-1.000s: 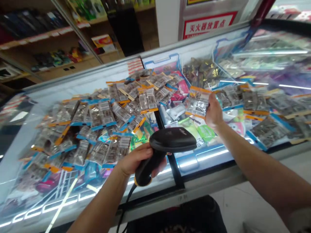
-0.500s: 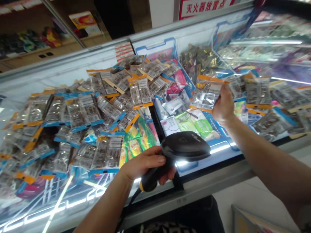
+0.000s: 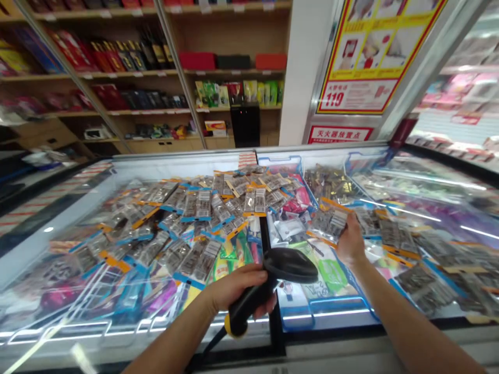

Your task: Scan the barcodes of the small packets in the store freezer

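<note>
My left hand [image 3: 239, 288] is wrapped round the handle of a black barcode scanner [image 3: 290, 265], its head tilted to the right and a cable trailing from its yellow-ringed base. Over on the right, my right hand [image 3: 351, 241] grips the edge of a clear snack packet [image 3: 326, 223] with orange strips along its ends. Beneath my hands, many similar packets [image 3: 200, 257] with blue or orange edges lie heaped on the freezer's glass top. Green and yellow packs [image 3: 234, 252] show near the scanner.
A black divider [image 3: 268, 244] runs between the freezer's glass lids. More packets [image 3: 424, 285] lie at the right. Blue wire baskets [image 3: 298, 319] sit inside. Behind stand wooden shelves [image 3: 234, 72] with boxes and bottles, and a white pillar [image 3: 302, 72] beside a fire-safety poster [image 3: 378, 52].
My view has tilted up, bringing the shelves and poster into sight. Both hands keep their hold on the scanner and the packet; the packet is now tilted more.
</note>
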The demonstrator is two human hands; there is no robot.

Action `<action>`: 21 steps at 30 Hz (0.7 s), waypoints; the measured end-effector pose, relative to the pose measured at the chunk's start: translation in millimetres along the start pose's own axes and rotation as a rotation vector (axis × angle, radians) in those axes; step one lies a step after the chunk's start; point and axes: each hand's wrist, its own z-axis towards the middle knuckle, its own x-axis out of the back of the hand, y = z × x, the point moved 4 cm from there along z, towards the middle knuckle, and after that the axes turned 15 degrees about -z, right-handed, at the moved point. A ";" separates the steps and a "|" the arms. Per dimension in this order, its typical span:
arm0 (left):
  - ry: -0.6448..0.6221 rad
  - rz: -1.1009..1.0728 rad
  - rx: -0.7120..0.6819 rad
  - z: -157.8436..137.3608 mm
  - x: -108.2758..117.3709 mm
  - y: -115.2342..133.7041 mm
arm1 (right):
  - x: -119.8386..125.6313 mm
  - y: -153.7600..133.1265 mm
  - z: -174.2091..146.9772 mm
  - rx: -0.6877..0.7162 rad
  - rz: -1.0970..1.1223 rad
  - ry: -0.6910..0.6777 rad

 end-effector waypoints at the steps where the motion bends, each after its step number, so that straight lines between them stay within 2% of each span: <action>1: 0.021 0.011 -0.046 -1.9 -1.3 6.0 | -1.5 -2.4 0.7 -0.005 0.025 -0.022; 4: 0.038 0.088 -0.158 -9.3 -12.4 26.9 | -2.0 -12.8 7.1 0.006 0.099 -0.099; 7: 0.053 0.177 -0.231 -13.1 -26.0 40.7 | 2.3 -30.2 15.0 0.088 0.158 -0.138; 11: 0.038 0.273 -0.299 -5.9 -34.9 43.6 | 1.9 -50.8 17.8 0.162 0.191 -0.175; 15: 0.043 0.286 -0.308 -0.7 -28.3 44.7 | -5.9 -53.3 16.6 0.142 0.185 -0.172; 18: 0.045 0.281 -0.326 -9.7 -20.6 50.7 | 1.8 -47.1 21.7 0.145 0.109 -0.094; 21: 0.060 0.262 -0.387 -24.3 -13.5 60.2 | 33.7 -38.6 36.5 0.121 -0.145 0.107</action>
